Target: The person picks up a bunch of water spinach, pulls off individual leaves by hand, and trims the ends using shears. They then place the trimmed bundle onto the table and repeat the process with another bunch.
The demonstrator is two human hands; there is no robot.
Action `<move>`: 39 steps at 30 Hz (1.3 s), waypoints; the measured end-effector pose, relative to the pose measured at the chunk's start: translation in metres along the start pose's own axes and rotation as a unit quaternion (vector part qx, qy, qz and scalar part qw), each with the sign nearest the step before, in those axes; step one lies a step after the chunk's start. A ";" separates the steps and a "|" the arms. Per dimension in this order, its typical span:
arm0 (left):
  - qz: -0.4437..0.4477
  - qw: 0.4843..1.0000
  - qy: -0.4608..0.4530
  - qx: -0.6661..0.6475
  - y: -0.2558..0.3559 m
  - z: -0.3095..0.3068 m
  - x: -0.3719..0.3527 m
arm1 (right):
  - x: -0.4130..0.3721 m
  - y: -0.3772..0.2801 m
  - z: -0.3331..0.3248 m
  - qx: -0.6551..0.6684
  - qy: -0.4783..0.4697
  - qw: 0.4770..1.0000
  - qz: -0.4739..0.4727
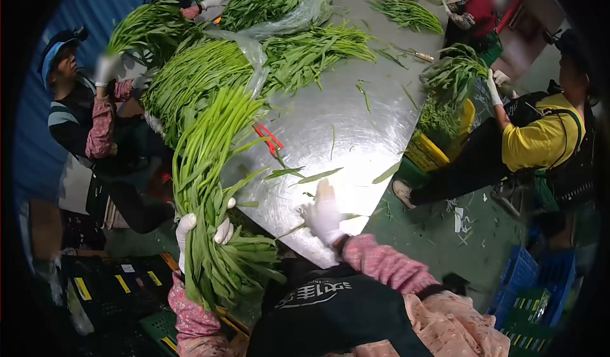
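My left hand (184, 225), in a white glove, is closed around a bunch of water spinach (213, 137). The long stems point up and away from me, and the leaves hang down over the table's near left edge. My right hand (324, 216), also gloved in white, lies with fingers stretched on the metal table (305, 128), close to its near corner. Loose leaves (321, 175) lie just beyond it. Red-handled scissors (270, 139) rest beside the bunch; their blades cannot be made out.
Heaps of water spinach (203, 68) and a clear plastic bag (289, 20) cover the far left. A knife (416, 54) lies near the far right edge. Co-workers stand along both sides. A yellow crate (429, 153) is at the right; black crates (114, 287) stand at lower left.
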State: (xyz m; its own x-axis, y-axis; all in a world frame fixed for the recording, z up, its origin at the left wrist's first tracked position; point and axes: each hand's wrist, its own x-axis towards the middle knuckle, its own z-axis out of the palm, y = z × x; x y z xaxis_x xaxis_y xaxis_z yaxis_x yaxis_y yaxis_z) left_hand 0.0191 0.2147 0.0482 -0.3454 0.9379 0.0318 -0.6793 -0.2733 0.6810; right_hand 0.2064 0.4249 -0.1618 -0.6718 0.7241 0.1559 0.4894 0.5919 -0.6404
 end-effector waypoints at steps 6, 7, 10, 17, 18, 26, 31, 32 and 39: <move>-0.041 0.995 -0.057 0.068 0.008 0.021 0.011 | 0.026 -0.132 0.003 0.023 -0.232 0.912 -0.337; -0.041 0.994 -0.057 0.080 0.009 0.021 0.007 | 0.033 -0.127 -0.055 0.122 -0.062 0.930 -0.340; -0.035 0.995 -0.014 0.094 0.009 0.021 -0.011 | 0.072 -0.020 -0.044 0.085 0.148 0.984 -0.057; -0.077 0.989 0.112 0.058 -0.014 0.045 -0.002 | 0.043 -0.128 -0.037 0.086 -0.401 0.893 -0.186; -0.116 0.990 0.062 0.058 -0.012 0.029 0.000 | 0.029 -0.111 0.002 0.014 -0.299 0.906 -0.301; -0.143 0.949 0.053 0.276 -0.054 0.036 0.027 | 0.023 -0.024 -0.109 0.582 -0.276 0.727 0.239; -0.261 0.905 0.033 0.335 -0.131 0.002 0.022 | -0.014 0.021 -0.117 0.499 -0.145 0.815 0.258; -0.256 0.883 0.059 0.390 -0.138 0.002 0.014 | -0.017 0.026 -0.118 0.463 -0.094 0.848 0.241; -0.322 0.862 0.033 0.390 -0.129 0.002 0.002 | 0.010 -0.013 -0.126 0.382 -0.077 0.910 0.141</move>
State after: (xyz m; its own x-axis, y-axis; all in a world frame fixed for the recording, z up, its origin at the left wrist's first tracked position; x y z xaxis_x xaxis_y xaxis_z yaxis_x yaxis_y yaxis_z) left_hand 0.1069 0.2524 -0.0379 -0.1131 0.8200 -0.5611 -0.1113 0.5507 0.8272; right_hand 0.2634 0.4696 -0.0571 -0.6775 0.7167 -0.1651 0.1638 -0.0718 -0.9839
